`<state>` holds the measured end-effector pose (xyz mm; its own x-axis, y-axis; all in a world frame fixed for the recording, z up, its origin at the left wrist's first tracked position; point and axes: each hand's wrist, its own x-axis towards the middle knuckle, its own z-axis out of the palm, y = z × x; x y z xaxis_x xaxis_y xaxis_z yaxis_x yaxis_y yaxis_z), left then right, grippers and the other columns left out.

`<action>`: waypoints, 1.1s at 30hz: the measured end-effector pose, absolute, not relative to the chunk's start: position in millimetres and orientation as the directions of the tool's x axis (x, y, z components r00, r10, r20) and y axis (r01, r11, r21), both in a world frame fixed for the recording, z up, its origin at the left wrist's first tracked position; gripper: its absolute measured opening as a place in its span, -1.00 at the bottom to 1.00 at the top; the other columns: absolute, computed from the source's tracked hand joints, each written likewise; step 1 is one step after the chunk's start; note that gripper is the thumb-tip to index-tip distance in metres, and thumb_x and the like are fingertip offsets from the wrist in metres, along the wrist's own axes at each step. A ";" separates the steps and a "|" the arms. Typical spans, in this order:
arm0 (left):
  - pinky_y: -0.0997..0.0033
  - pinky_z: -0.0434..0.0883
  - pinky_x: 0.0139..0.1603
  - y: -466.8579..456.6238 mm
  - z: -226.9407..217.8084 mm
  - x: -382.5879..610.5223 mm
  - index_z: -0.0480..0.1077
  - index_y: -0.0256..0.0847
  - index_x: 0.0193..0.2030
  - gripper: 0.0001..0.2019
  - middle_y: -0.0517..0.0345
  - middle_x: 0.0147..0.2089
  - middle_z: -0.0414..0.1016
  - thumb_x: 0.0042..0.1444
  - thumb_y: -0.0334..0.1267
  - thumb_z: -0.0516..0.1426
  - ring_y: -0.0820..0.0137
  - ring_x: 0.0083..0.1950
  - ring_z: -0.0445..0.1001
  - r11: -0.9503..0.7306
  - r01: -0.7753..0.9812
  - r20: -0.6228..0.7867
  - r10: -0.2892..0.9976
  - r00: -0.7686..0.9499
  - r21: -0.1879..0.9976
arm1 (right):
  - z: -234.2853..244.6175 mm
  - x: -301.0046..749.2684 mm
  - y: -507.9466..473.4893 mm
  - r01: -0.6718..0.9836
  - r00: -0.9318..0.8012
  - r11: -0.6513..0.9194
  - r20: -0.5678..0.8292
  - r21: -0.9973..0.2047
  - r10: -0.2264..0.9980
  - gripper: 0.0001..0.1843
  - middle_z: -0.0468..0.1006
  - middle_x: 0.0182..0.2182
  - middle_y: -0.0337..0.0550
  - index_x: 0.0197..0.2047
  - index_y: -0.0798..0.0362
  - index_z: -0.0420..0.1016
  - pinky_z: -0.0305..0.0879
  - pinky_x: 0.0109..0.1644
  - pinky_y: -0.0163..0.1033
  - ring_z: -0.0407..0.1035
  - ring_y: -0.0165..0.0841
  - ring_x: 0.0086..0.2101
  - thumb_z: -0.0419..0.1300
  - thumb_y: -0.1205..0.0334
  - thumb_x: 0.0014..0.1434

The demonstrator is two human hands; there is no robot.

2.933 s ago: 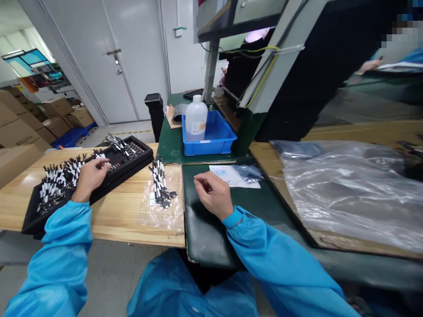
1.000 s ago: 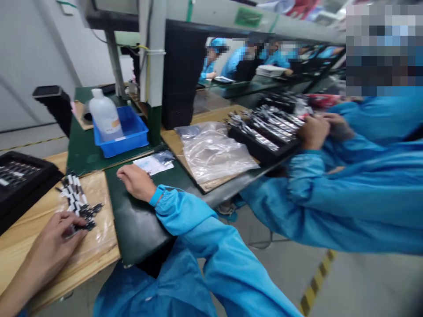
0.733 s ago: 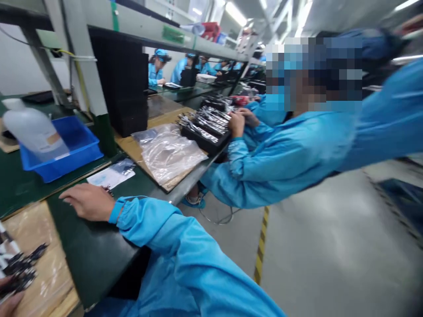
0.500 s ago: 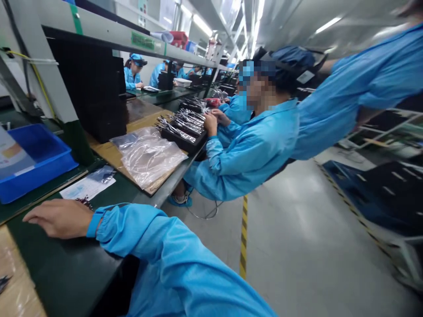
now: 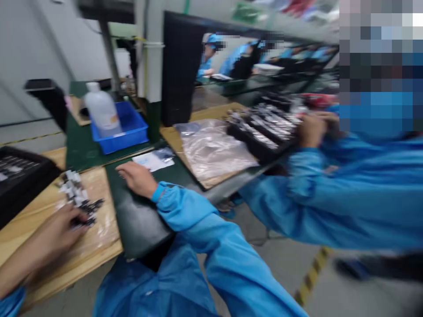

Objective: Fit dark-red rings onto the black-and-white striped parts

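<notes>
My left hand (image 5: 62, 231) is at the lower left, its fingers curled round small black parts at the edge of a loose pile of black-and-silver parts (image 5: 75, 189). Blur hides what these pieces are. Under the pile lies clear plastic (image 5: 104, 220) on a wooden board (image 5: 82, 267). My right hand (image 5: 140, 179) rests on the dark green table (image 5: 139, 229), fingers loosely stretched out and nothing visible in them. Just beyond its fingers is a white paper slip (image 5: 150, 162) with a small clear bag (image 5: 164, 154).
A black tray (image 5: 24, 185) sits at left. A blue bin (image 5: 124, 143) holds a translucent bottle (image 5: 102, 110) behind my right hand. To the right are a plastic bag (image 5: 214, 149), a black box of thin silvery parts (image 5: 261, 141) and a co-worker's hands (image 5: 312, 130).
My view has swung left, bringing my left hand, the parts pile and the black tray into sight. My right hand stays on the table, appearing farther right in view.
</notes>
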<state>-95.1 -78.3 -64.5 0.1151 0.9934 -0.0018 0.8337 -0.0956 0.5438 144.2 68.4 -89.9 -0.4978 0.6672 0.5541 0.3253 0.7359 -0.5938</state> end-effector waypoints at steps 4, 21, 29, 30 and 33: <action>0.20 0.42 -0.10 -84.6 -61.8 -94.9 0.46 -0.18 -0.32 -0.91 0.04 -0.22 0.45 -0.01 -0.31 0.16 0.19 -0.16 0.45 -0.059 0.880 -0.001 0.998 0.067 0.471 | -92.0 145.0 73.1 0.236 -0.459 0.750 0.610 -0.618 0.647 -0.77 0.62 -0.11 0.02 -0.03 0.08 0.55 0.40 0.10 -0.13 0.49 -0.23 -0.08 0.08 0.32 0.36; 0.28 0.56 -0.13 -101.2 -42.1 -80.0 0.26 -0.08 0.25 -0.43 -0.04 0.18 0.32 0.11 -0.36 0.29 0.44 -0.24 0.51 -0.259 0.578 0.469 0.847 -0.250 0.774 | -86.2 145.0 65.9 0.189 -0.478 0.694 0.552 -0.695 0.683 -0.60 0.64 -0.20 -0.09 0.18 0.04 0.46 0.42 -0.02 -0.17 0.51 -0.29 -0.20 0.12 0.33 0.29; 0.31 0.57 -0.12 -63.9 16.3 -69.9 0.08 0.13 0.33 -0.11 0.04 0.27 0.23 -0.05 -0.53 0.36 0.47 -0.20 0.47 -0.534 0.557 0.729 0.652 -0.207 0.636 | -86.9 145.2 65.5 0.173 -0.474 0.618 0.485 -0.767 0.735 -0.75 0.66 -0.29 -0.13 0.01 0.05 0.51 0.40 -0.12 -0.21 0.52 -0.31 -0.30 0.19 0.27 0.27; 0.32 0.57 -0.14 -58.2 9.9 -67.5 0.05 0.14 0.34 -0.11 0.04 0.24 0.25 -0.04 -0.52 0.35 0.50 -0.24 0.47 -0.531 0.526 0.697 0.694 -0.180 0.665 | -86.4 145.2 65.0 0.171 -0.474 0.622 0.489 -0.764 0.732 -0.78 0.66 -0.29 -0.13 -0.02 0.05 0.52 0.39 -0.13 -0.22 0.52 -0.31 -0.30 0.19 0.26 0.27; 0.37 0.57 -0.20 -42.2 -20.7 -63.4 -0.02 0.15 0.34 -0.11 0.05 0.19 0.23 -0.02 -0.49 0.32 0.57 -0.31 0.47 -0.431 0.406 0.528 0.834 -0.162 0.806 | -83.6 145.3 62.5 0.144 -0.506 0.638 0.498 -0.756 0.704 -0.84 0.64 -0.31 -0.14 -0.09 0.05 0.53 0.38 -0.17 -0.25 0.50 -0.34 -0.33 0.18 0.26 0.28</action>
<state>-63.4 -42.2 -20.7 -0.1623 0.8338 0.5277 0.4058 -0.4311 0.8059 145.3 62.5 -83.6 -0.5063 0.7041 0.4980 0.1441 0.6384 -0.7561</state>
